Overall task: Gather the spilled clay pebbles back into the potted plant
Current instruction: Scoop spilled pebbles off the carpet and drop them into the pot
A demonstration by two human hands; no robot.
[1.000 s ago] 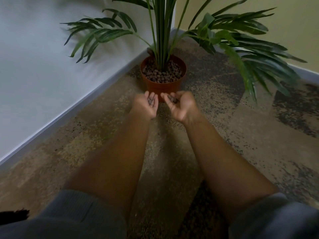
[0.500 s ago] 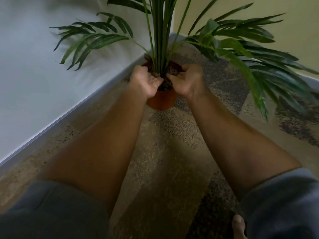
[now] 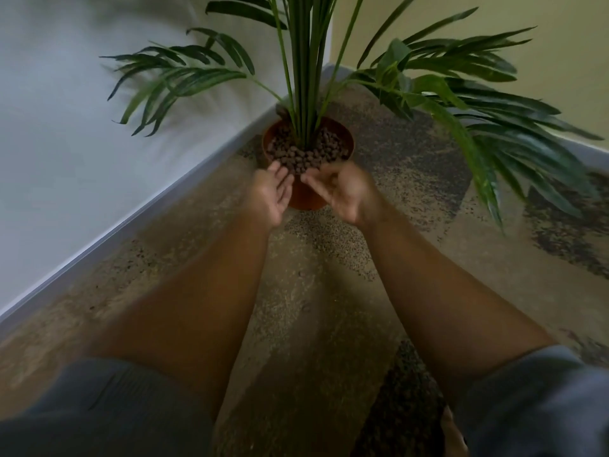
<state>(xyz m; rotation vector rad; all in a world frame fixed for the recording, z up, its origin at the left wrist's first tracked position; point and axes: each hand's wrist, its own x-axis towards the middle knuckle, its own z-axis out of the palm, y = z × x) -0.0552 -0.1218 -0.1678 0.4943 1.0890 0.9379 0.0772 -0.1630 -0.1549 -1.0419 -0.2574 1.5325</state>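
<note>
A: Where the terracotta pot (image 3: pixel 308 199)?
B: In the room's corner on the patterned carpet (image 3: pixel 329 291), at twelve o'clock from both hands, palm (image 3: pixel 306 77) rising from its middle.
A: And the clay pebbles (image 3: pixel 306 151)?
B: Heaped inside the pot round the stems.
A: Left hand (image 3: pixel 272 196)?
B: Palm up, fingers relaxed and apart, holding nothing visible, just before the rim.
A: Right hand (image 3: pixel 342 192)?
B: Blurred; fingers loosely spread, apparently empty, beside the left.

left hand (image 3: pixel 272 192) and right hand (image 3: pixel 342 192) drawn back off pot (image 3: pixel 306 199), palms emptied, pebbles (image 3: pixel 306 153) uncovered
</note>
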